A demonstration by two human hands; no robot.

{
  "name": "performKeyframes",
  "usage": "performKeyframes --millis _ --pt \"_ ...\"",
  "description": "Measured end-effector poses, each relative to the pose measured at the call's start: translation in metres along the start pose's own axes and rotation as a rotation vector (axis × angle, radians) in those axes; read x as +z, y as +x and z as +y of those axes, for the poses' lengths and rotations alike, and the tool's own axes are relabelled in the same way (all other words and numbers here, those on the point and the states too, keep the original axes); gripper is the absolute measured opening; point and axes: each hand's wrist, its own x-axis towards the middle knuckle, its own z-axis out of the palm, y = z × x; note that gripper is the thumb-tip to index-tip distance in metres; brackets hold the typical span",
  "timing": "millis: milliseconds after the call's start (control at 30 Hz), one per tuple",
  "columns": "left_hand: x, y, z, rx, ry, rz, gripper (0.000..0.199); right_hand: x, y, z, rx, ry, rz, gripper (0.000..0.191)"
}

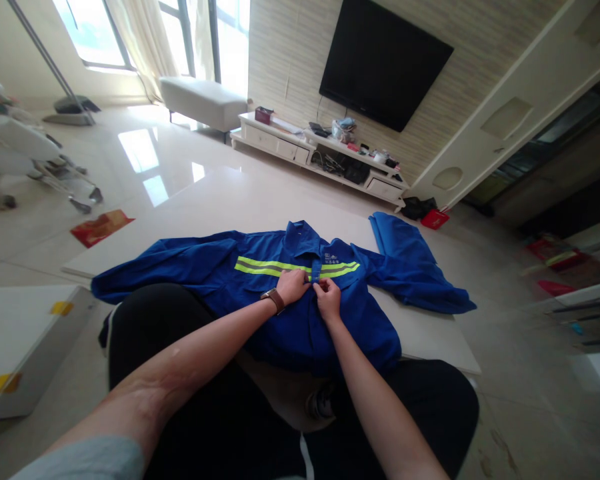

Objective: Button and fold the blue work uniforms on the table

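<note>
A blue work jacket (290,313) with yellow-green reflective stripes lies spread on a low white board, its collar pointing away from me. My left hand (293,287), with a brown-strapped watch (273,300) on the wrist, grips the front placket just below the stripe. Close beside it, my right hand (327,297) pinches the placket's other edge at the middle of the chest. The fingertips nearly meet; whether a button sits between them is too small to tell. To the right, a folded blue cloth (403,243) lies by the jacket's sleeve.
The white board (240,193) rests on a glossy tiled floor. A white box (25,333) stands at the left, near a red packet (100,227). Farther off are a low TV cabinet (275,143), a grey bench (205,100) and a wheeled chair or stroller (20,147).
</note>
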Motion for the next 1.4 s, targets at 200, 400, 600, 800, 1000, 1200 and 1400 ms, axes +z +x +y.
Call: performKeyframes --millis 200,400,600,800,1000,1200,1400 --pt "-0.001 0.000 -0.001 0.018 -0.019 -0.031 0.012 0.001 0.000 0.001 -0.006 0.018 0.033 0.017" --pt "-0.014 -0.003 0.007 0.070 -0.043 -0.007 0.010 -0.001 -0.002 -0.002 -0.009 0.014 0.161 0.019" --pt "-0.023 -0.007 0.013 0.132 -0.056 0.031 0.012 -0.001 -0.006 -0.008 -0.081 -0.074 0.134 0.018" --pt "-0.025 -0.008 0.014 0.122 -0.068 0.042 0.012 0.001 -0.007 -0.006 -0.110 -0.034 0.023 0.019" --pt "-0.024 -0.008 0.014 0.083 -0.073 0.062 0.014 0.001 -0.007 -0.005 -0.100 -0.011 0.005 0.019" --pt "-0.026 -0.009 0.014 0.052 -0.088 0.073 0.013 0.001 -0.006 -0.005 -0.095 -0.027 0.016 0.021" --pt "-0.027 -0.008 0.012 0.029 -0.122 0.075 0.012 -0.002 -0.005 -0.007 -0.115 -0.032 0.006 0.028"
